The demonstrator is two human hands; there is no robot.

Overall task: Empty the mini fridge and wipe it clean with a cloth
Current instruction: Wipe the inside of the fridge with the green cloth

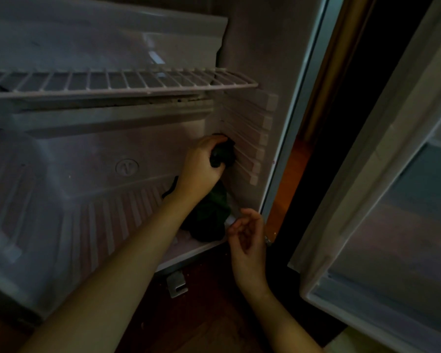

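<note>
Since nothing stands on the wire shelf [117,81] or on the ribbed floor [112,220] of the mini fridge [61,154], the emptying looks finished, as far as this view reaches; the very top of the cabinet is out of sight. Wiping appears to be under way. Toward the right, the left hand [201,161] has its fingers curled round a bunched dark cloth [223,154] and presses it against the ridged shelf rails [250,138] on the right inner wall. The rest of the cloth seems to hang down from that hand onto the floor in the front right corner. Just beside that corner, the right hand [247,238] hovers with fingers loosely curled, holding nothing that I can make out. Further right, the door [367,200] stands open. By my judgement the back wall, floor, shelf and door lining may all need wiping yet, though the dim light hides whether any are already clean.
</note>
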